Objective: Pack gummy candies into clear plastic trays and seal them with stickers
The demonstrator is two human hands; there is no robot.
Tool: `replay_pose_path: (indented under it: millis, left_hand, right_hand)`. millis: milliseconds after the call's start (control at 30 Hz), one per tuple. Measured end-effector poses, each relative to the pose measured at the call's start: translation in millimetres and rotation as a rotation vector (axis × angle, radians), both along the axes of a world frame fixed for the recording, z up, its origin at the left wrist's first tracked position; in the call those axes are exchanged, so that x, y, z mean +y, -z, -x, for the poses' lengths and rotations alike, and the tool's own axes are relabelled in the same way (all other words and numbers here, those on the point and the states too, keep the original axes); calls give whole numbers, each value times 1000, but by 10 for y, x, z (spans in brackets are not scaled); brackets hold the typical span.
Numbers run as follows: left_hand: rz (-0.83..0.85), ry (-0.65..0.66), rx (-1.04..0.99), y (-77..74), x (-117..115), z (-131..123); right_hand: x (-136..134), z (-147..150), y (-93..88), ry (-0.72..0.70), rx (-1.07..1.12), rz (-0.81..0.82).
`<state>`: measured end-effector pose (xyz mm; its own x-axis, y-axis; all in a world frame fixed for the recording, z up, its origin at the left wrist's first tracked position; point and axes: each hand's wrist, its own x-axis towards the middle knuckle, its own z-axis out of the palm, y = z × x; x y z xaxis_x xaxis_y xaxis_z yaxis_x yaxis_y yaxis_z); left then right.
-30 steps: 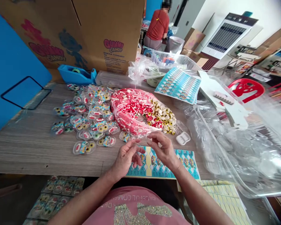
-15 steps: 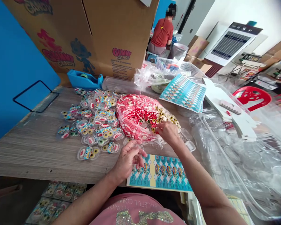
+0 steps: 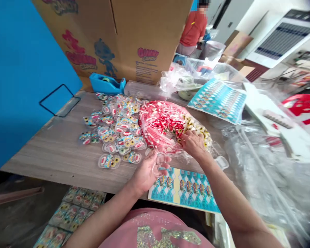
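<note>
Leftmost, a blue panel (image 3: 20, 69) is standing beside a cardboard box (image 3: 134, 34), with a blue tape dispenser (image 3: 105, 83) sitting at the box's foot. Next, packed candy blisters (image 3: 116, 131) are lying in a loose pile on the wooden table (image 3: 54, 151). Just right of the pile, the left hand (image 3: 147, 172) is pinching what seems to be a clear plastic shell (image 3: 161, 162) above a printed sticker sheet (image 3: 186, 187); glare is making it hard to read. Beyond it, the right hand (image 3: 193, 144) is pressing curled fingers into the gummies in an open candy bag (image 3: 160, 120); whether it is gripping one, I cannot tell. Farther right, crumpled clear plastic (image 3: 268, 172) is lying piled.
</note>
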<state>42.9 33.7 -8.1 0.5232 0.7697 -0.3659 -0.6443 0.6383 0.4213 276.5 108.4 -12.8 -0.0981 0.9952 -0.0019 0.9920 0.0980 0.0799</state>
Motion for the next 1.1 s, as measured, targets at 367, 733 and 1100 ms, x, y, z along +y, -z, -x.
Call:
replay_pose_path:
  millis: [367, 733, 1100]
  left_hand:
    - [11, -6, 70, 48, -69, -79]
    - [-83, -124, 103, 96, -183, -255]
    - [-25, -103, 224, 183, -131, -38]
  right_hand:
    - [-460, -1, -131, -58, 1117, -171]
    - [-834, 797, -106, -217, 890, -236]
    - [-386, 216, -163, -105, 758, -305]
